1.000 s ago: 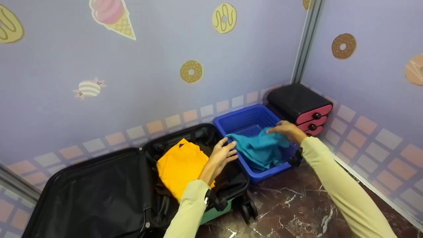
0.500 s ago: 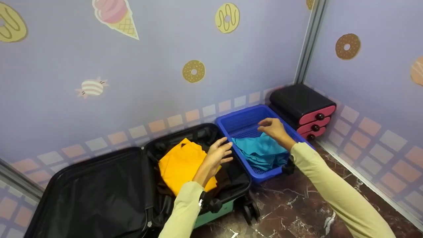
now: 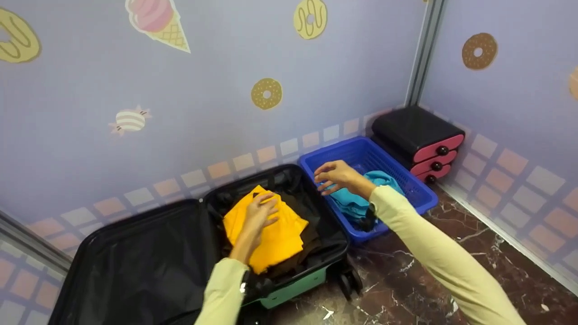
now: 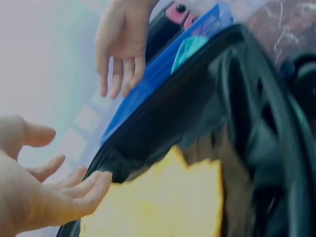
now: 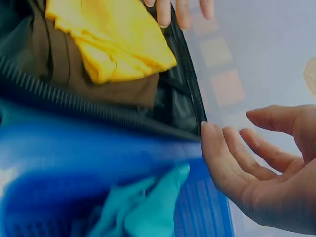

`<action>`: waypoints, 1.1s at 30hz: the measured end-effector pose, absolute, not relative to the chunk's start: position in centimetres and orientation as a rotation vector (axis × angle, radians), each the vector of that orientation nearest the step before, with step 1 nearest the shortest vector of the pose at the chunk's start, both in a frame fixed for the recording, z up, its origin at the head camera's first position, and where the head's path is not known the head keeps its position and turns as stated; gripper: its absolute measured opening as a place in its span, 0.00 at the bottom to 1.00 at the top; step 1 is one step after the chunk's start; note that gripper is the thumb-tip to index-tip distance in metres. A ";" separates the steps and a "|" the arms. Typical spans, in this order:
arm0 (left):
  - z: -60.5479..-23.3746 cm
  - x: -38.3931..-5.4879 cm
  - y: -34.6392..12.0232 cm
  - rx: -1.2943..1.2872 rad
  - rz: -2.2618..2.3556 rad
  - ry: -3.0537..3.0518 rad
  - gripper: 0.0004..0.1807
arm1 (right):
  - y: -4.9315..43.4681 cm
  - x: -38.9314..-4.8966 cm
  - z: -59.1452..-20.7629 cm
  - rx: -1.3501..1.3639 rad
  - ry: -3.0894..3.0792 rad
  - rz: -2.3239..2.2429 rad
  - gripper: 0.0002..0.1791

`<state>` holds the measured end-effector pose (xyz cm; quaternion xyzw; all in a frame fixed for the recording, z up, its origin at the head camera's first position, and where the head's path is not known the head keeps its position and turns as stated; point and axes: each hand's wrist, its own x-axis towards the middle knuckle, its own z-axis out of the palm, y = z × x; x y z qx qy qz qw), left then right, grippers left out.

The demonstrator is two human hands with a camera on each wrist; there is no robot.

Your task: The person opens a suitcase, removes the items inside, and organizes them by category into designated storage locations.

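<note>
A folded yellow cloth garment (image 3: 282, 230) lies on dark brown cloth (image 4: 237, 187) inside the open black-lined suitcase (image 3: 144, 266). Over the yellow garment hovers my left hand (image 3: 258, 216), its fingers spread and loosely bent, holding nothing. My right hand (image 3: 338, 177) is above the near-left rim of the blue basket (image 3: 422, 198), fingers relaxed with nothing between them. Beneath and beside it, a crumpled teal cloth (image 3: 384, 180) lies in the basket, partly hidden by the hand and sleeve. In the right wrist view the right fingers (image 5: 232, 168) appear apart from both cloths.
Behind the basket, in the corner, stands a black drawer unit (image 3: 417, 131) with pink fronts and round black knobs. Suitcase wheels (image 3: 350, 282) rest on the dark marbled floor (image 3: 388, 284). A patterned wall (image 3: 207, 90) runs along the back.
The right hand has let go of the teal cloth, which dropped into the basket, and has moved left toward the suitcase. My left hand has shifted left over the yellow garment.
</note>
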<state>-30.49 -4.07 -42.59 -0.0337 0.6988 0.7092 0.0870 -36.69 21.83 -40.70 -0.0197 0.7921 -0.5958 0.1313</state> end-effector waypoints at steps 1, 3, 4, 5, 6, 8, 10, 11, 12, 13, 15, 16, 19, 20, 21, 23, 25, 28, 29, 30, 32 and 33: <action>-42.6 -30.4 -4.9 -0.143 2.102 2.101 0.24 | 21.3 -36.8 -40.7 -0.067 2.291 -1.708 0.20; -42.6 -30.3 -6.5 -0.222 2.080 2.135 0.24 | 20.1 -37.1 -40.7 -0.083 2.271 -1.671 0.20; -42.5 -30.2 -7.2 -0.259 2.059 2.165 0.24 | 19.6 -37.2 -40.8 -0.090 2.262 -1.650 0.20; -42.5 -30.1 -7.8 -0.287 2.032 2.200 0.24 | 19.1 -37.3 -40.9 -0.093 2.252 -1.624 0.21; -42.5 -29.9 -8.5 -0.309 2.009 2.232 0.24 | 18.7 -37.4 -40.9 -0.095 2.239 -1.600 0.21; -42.7 -29.8 -9.6 -0.350 1.951 2.316 0.24 | 17.9 -37.6 -41.1 -0.101 2.232 -1.539 0.23; -42.8 -29.6 -10.5 -0.369 1.888 2.403 0.25 | 17.4 -37.8 -41.2 -0.101 2.239 -1.474 0.24; -42.9 -29.5 -10.9 -0.381 1.865 2.429 0.26 | 17.2 -37.8 -41.3 -0.097 2.240 -1.452 0.24; -43.0 -29.5 -11.3 -0.396 1.852 2.444 0.27 | 17.0 -37.9 -41.4 -0.096 2.249 -1.431 0.24; -43.2 -29.5 -11.5 -0.409 1.835 2.452 0.28 | 16.8 -37.9 -41.5 -0.095 2.257 -1.415 0.24; -43.3 -29.3 -11.8 -0.412 1.817 2.431 0.31 | 16.4 -37.8 -41.8 -0.088 2.261 -1.398 0.22; -43.4 -29.2 -11.8 -0.415 1.809 2.407 0.32 | 16.2 -37.7 -41.9 -0.084 2.263 -1.392 0.21; -43.7 -29.1 -11.8 -0.401 1.771 2.327 0.36 | 15.4 -37.4 -42.6 -0.068 2.298 -1.360 0.19; -43.8 -29.1 -11.7 -0.391 1.754 2.311 0.37 | 15.1 -37.3 -42.8 -0.061 2.313 -1.347 0.19; -43.9 -29.0 -11.6 -0.388 1.742 2.295 0.38 | 14.9 -37.3 -42.9 -0.053 2.328 -1.333 0.20; -44.2 -29.1 -11.5 -0.411 1.764 2.256 0.38 | 14.3 -37.1 -43.3 -0.046 2.349 -1.306 0.22; -44.4 -29.1 -11.4 -0.455 1.824 2.205 0.40 | 13.8 -36.9 -43.7 -0.034 2.364 -1.279 0.26; -44.7 -29.2 -11.4 -0.508 1.904 2.170 0.39 | 13.0 -36.8 -44.2 -0.009 2.389 -1.252 0.29; -44.8 -29.3 -11.3 -0.524 1.911 2.188 0.38 | 12.8 -36.8 -44.4 -0.001 2.403 -1.243 0.28; -44.9 -29.3 -11.3 -0.534 1.904 2.216 0.34 | 12.6 -36.8 -44.6 0.004 2.417 -1.232 0.23; -45.0 -29.3 -11.4 -0.533 1.874 2.287 0.19 | 12.2 -36.8 -44.9 -0.011 2.438 -1.222 0.15; -45.1 -29.4 -11.4 -0.527 1.860 2.322 0.10 | 12.1 -36.8 -45.0 -0.024 2.443 -1.226 0.15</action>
